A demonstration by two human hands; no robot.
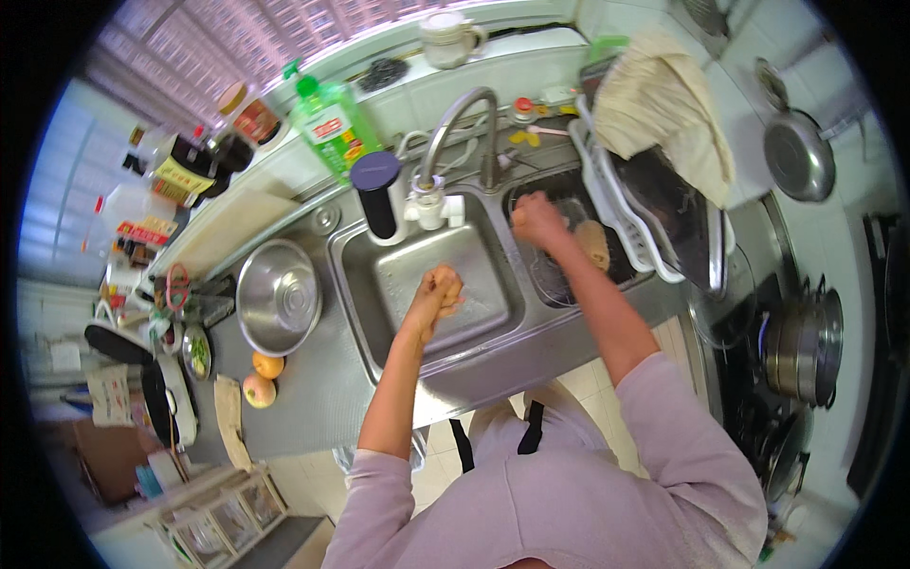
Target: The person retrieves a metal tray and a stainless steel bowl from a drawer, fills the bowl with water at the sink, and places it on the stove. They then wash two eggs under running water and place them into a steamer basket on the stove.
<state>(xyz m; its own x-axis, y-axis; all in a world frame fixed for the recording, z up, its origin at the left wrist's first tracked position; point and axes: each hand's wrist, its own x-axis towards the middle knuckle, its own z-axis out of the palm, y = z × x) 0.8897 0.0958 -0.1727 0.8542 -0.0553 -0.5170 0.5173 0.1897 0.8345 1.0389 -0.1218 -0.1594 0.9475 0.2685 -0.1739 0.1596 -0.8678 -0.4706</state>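
My left hand (435, 302) is in the air over the left basin (398, 267) of a stainless steel sink, its fingers curled in with nothing visible in them. Over the divider side of the right basin (522, 203) is my right hand (538, 222), blurred and with bent fingers; its palm side is hidden. A tan loofah or sponge (591, 245) lies in that basin beside my right wrist, together with a clear round lid or bowl (547, 277). The curved faucet (455, 114), fitted with a white filter head (429, 206), stands behind the left basin.
Left of the sink are a steel bowl (279, 297), an orange (268, 364) and an apple (259, 391). A dark-topped dispenser (377, 199) and a green soap bottle (334, 128) stand behind. At right, a white dish rack (618, 206) and a cloth (661, 107) border the basin; pots (800, 348) stand beyond.
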